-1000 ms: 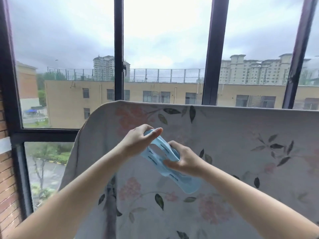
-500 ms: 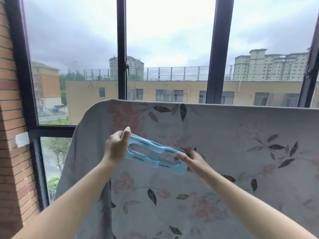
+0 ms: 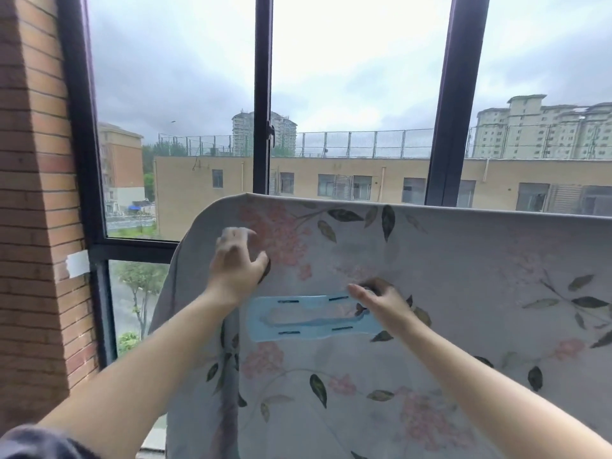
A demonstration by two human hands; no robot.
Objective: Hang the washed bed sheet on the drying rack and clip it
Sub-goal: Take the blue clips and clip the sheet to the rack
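Nearest, the right hand (image 3: 381,301) gripped the right end of the big blue clip (image 3: 311,318), its long axis level. Up-left, the open left hand (image 3: 236,265) was nearer the top fold of the hung bed sheet (image 3: 463,293), above both hands.

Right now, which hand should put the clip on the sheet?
Probably the right hand: it holds the clip by its end, while the left hand is empty, up near the top of the sheet.
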